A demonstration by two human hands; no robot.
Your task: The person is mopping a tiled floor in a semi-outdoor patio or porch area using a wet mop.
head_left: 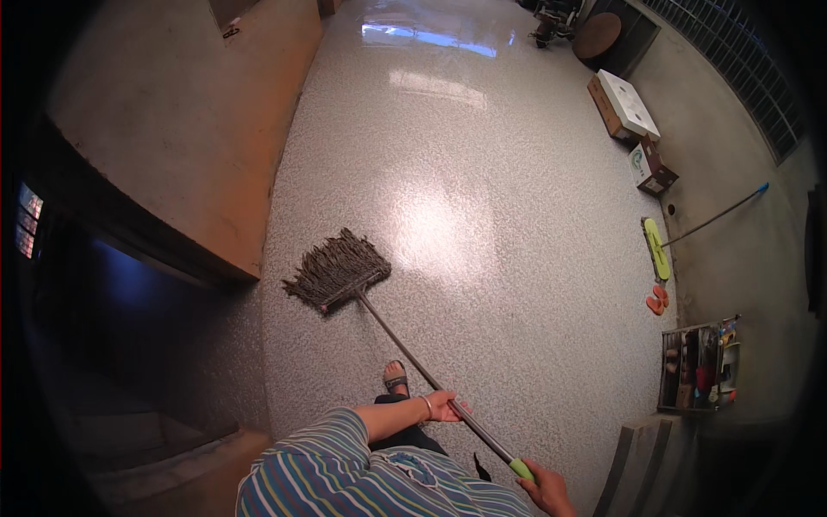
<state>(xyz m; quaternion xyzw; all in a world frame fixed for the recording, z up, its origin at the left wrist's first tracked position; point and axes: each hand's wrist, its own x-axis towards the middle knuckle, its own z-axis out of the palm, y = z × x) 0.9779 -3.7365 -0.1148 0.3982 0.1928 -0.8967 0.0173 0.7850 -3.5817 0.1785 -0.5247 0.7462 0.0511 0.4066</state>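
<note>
A mop with a wide head of grey-brown strands rests on the speckled floor, ahead and to the left of me. Its metal pole slants back toward my right side. Partway along that pole, my left hand is closed around it. At the top end my right hand grips the pole beside the green sleeve. My sandalled foot stands just left of the pole.
An orange-stained wall bounds the left, with a dark opening nearer me. Along the right wall are cardboard boxes, a green flat mop, orange slippers and a shoe rack. Grey steps lie at the near right.
</note>
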